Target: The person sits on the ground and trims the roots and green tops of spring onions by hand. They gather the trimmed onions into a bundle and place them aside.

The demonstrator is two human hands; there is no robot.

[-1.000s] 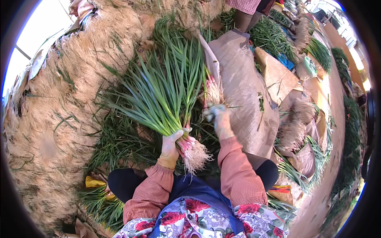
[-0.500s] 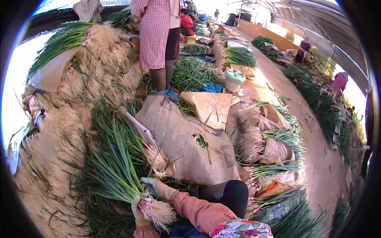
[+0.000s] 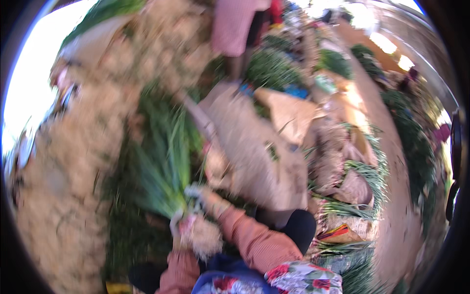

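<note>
1. Heaped straw-coloured roots and stalks (image 3: 63,196) filling the whole left side, blurred by motion.
2. Brown sacking sheet (image 3: 254,147) spread over the ground in the middle, creased, more sacks (image 3: 338,161) bunched to its right.
3. Green onion bundle (image 3: 164,166) held upright-tilted at centre left, leaves fanning up and left, pale root tuft (image 3: 203,237) hanging at its lower end.
4. Standing person in a pink garment (image 3: 235,24) at the top, well apart from the bundle.
5. Loose green stalks (image 3: 357,196) lying at right beside the sacks.
6. Right hand (image 3: 198,196) closed on the bundle's neck just above the roots, orange sleeve trailing down right.
7. Left hand (image 3: 178,228) just below, wrapped around the same neck against the root tuft; fingers too blurred to tell apart.
</note>
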